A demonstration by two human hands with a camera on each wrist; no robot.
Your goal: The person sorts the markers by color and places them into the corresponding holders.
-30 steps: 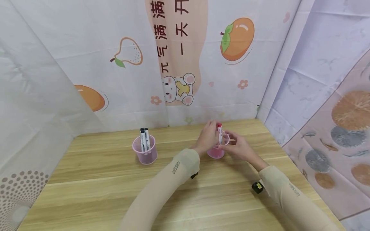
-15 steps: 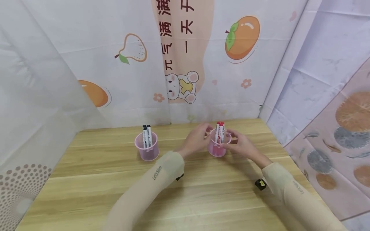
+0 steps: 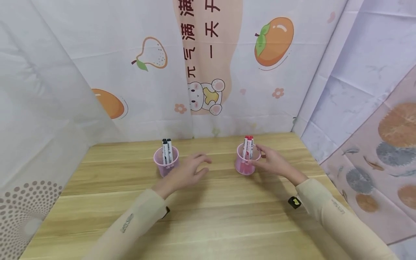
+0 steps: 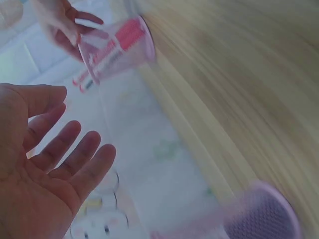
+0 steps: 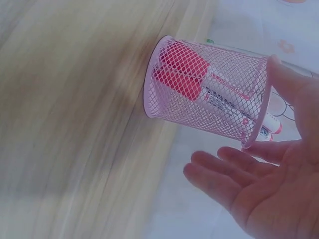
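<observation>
A pink mesh pen cup stands upright on the right side of the table, with several red-tipped white markers inside. My right hand holds this cup by its rim; in the right wrist view the thumb and index finger lie at opposite sides of the rim. Further left is a second pink mesh pen cup with several black-tipped white markers. My left hand hovers between the cups, closer to the left one, fingers loosely bent and holding nothing. From the head camera it covers part of that cup's lower side.
Both cups stand on a wood-grain table, toward its back edge. A white printed curtain hangs right behind the table, and another patterned curtain flanks it on the right. A small black device sits at the right wrist.
My left hand has let go of a red-tipped marker in the right cup, then drawn away leftward toward the other cup. The right hand has stayed at the right cup's rim.
</observation>
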